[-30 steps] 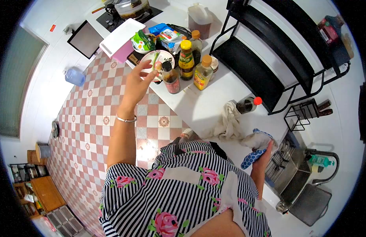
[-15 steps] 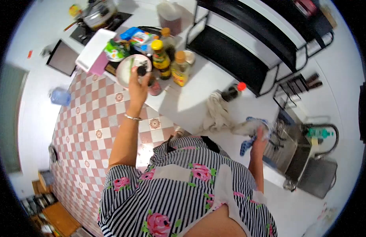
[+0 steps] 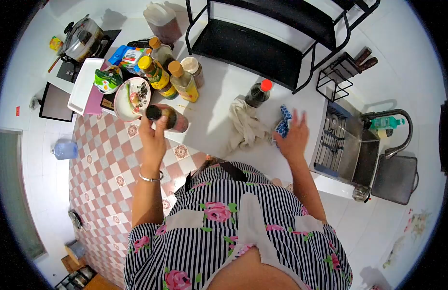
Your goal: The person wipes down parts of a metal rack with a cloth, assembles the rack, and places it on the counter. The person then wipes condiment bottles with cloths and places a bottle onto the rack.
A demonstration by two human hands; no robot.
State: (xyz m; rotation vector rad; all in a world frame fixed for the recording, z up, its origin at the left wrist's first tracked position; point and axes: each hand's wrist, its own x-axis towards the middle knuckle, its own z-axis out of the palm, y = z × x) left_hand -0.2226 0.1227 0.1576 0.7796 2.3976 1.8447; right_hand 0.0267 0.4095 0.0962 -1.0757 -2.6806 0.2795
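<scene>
My left hand is closed round the neck of a dark bottle with a black cap, which tilts at the counter's front edge. Behind it are a bowl with food scraps, a yellow-capped bottle and an orange-capped bottle. My right hand has its fingers spread over the counter beside a blue patterned cloth. Left of that cloth lies a crumpled beige cloth, touching a red-capped bottle.
A black rack stands at the back of the counter. The sink with its faucet is on the right, below a knife holder. At the left are a white tray and a pot on the stove.
My left hand has closed on the black-capped bottle and tilted it. My right hand has come off the blue cloth, its fingers now spread. The view has swung to the right.
</scene>
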